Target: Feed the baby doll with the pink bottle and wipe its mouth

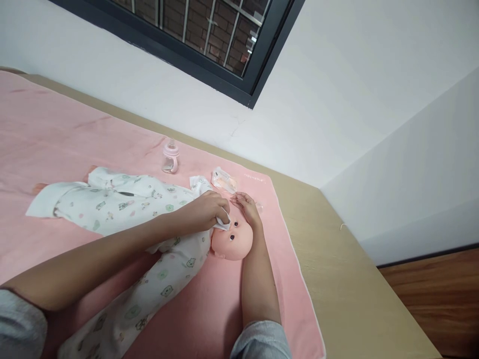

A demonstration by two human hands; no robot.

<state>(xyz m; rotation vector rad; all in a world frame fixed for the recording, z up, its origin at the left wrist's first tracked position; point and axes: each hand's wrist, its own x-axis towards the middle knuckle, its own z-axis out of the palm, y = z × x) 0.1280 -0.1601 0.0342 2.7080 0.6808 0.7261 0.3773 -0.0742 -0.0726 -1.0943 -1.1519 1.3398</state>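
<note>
A baby doll (239, 244) lies on its back, its head to the right, in a white printed outfit (130, 202). My left hand (211, 209) reaches across the doll's chest, fingers closed on a white wipe (223, 222) that touches the lower face by the mouth. The doll's eyes and forehead show; its mouth is hidden behind the hand and wipe. Curved around the far side of the doll's head is my right hand (246, 205), its fingers stretched out and resting near the cheek, with nothing visible in it.
A pink blanket (67, 119) covers much of the wooden tabletop (318, 239). Beyond the doll stand a pink-topped baby bottle (171, 157) and a clear plastic packet (223, 179). A small clear item, partly hidden, lies behind my right hand. A white wall and window frame (250, 94) border the back.
</note>
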